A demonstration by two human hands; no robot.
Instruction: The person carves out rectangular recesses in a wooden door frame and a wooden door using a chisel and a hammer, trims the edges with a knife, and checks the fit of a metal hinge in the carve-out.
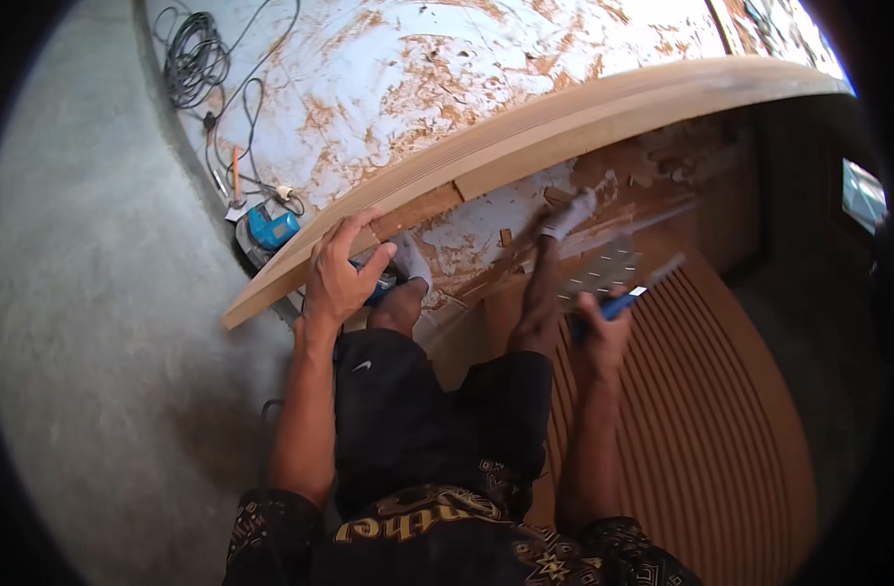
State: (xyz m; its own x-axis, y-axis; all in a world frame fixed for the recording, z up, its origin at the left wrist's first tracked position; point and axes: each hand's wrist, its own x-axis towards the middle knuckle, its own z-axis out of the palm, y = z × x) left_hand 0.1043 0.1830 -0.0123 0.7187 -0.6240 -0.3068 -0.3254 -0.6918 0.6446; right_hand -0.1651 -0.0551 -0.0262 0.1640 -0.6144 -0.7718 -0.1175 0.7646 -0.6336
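Observation:
My left hand [344, 269] rests on the near end of a long wooden panel [584, 122] with a grooved face, standing on its edge. Its fingers and thumb are spread. Beside that hand, a rougher, darker strip [418, 210] shows along the panel's upper edge. My right hand [603, 337] is closed around a blue-handled tool [620, 304] with a thin blade pointing up and right; motion blur hides its exact kind. Just past the right fingers is a flat grey piece [601, 269] with short pale marks; I cannot tell whether that hand holds it too.
A second grooved wooden panel [701, 410] lies at my right. Beyond the standing panel, wood shavings cover a pale sheet [447, 88]. A blue power tool [271, 230], an orange pencil-like stick [236, 174] and a coiled black cable [195, 61] lie at the left. Grey floor [105, 244] stretches farther left.

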